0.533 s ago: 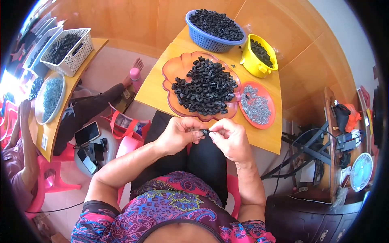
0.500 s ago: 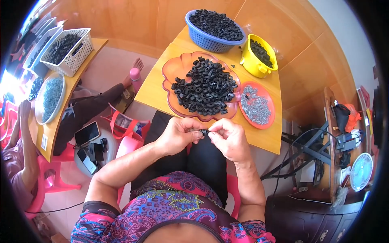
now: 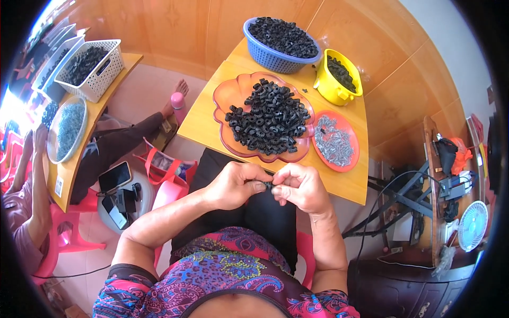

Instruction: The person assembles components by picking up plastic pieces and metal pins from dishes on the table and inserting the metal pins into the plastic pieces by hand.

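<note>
Over my lap, just off the table's near edge, my left hand (image 3: 231,186) pinches a small black plastic part (image 3: 268,185) between thumb and forefinger. My right hand (image 3: 300,188) meets it from the right with its fingers drawn together; whatever its fingertips hold is too small to make out. Beyond my hands, a flower-shaped orange tray (image 3: 225,95) bears a heap of black ringlike plastic parts (image 3: 268,119). To its right, a red-orange dish (image 3: 354,156) holds a pile of small silvery metal pieces (image 3: 335,142).
At the table's far side stand a blue basket (image 3: 270,59) and a yellow tub (image 3: 326,87), both filled with black parts. On the left, another person's arm (image 3: 37,180) rests by a second table with a white basket (image 3: 101,82). A small fan (image 3: 472,225) stands right.
My hands have come down slightly toward me. The fingers of my right hand have curled in more, and less of the black part shows between my hands.
</note>
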Motion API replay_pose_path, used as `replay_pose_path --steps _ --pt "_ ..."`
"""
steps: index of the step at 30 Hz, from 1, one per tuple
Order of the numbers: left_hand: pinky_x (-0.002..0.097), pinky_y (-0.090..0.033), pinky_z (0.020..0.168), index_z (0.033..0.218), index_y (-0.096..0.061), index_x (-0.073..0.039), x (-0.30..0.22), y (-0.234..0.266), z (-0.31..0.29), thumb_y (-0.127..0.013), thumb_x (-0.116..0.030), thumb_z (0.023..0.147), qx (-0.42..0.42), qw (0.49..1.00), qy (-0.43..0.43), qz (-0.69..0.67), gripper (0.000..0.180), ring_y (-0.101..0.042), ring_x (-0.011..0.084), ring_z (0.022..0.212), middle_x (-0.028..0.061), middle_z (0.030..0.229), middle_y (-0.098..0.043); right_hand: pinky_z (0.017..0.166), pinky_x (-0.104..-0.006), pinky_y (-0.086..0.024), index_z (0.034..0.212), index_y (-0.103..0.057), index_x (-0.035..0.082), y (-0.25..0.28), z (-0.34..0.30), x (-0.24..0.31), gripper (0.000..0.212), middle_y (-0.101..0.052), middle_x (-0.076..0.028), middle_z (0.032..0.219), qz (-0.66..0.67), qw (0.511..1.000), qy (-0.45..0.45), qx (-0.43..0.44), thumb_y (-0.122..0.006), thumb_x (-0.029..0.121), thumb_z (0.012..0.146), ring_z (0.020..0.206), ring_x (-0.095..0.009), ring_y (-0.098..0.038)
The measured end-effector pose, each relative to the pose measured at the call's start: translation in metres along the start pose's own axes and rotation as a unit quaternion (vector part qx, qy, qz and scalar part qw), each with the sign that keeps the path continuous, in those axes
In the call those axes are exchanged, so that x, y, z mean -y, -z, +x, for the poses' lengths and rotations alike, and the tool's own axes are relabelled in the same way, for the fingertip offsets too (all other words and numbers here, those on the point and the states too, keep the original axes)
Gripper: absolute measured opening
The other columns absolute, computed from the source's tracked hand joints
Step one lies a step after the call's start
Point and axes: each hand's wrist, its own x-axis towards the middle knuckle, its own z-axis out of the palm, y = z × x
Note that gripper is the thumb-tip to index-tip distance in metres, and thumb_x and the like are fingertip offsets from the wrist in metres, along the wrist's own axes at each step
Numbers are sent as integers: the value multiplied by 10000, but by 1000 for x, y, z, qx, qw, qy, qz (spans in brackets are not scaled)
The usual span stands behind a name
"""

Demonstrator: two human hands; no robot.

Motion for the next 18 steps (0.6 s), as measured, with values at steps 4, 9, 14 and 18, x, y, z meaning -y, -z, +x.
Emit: replay_pose_path --steps 4,9,14,18 --pt "266 -490 717 977 -652 27 0 0 1 -619 1 835 11 999 -31 -12 149 -612 117 789 85 839 -662 565 -253 -514 915 -570 -46 3 2 -11 159 -625 -107 770 32 999 12 11 -675 26 820 654 -151 -628" --pt "290 -490 688 934 -643 41 4 -7 0 -622 41 797 -13 997 -71 5 139 -621 164 762 96 838 -648 567 -250 -510 882 -594 -50 0 6 -13 153 -636 -108 718 -2 1000 -13 -2 -684 59 823 612 -153 -625" --pt "284 -487 680 1063 -622 34 7 -10 8 -601 20 841 -12 997 -66 26 223 -599 140 749 70 819 -630 558 -247 -504 881 -608 -52 2 6 -3 127 -636 -102 708 -39 998 -27 -44 -660 55 836 601 -149 -620" --pt "217 -463 696 1342 -368 60 15 -9 6 -584 -42 898 -32 984 17 -173 503 -536 62 784 23 875 -582 523 -249 -493 831 -619 -40 28 25 14 125 -634 -116 707 -59 995 -5 -76 -597 82 851 566 -151 -605"
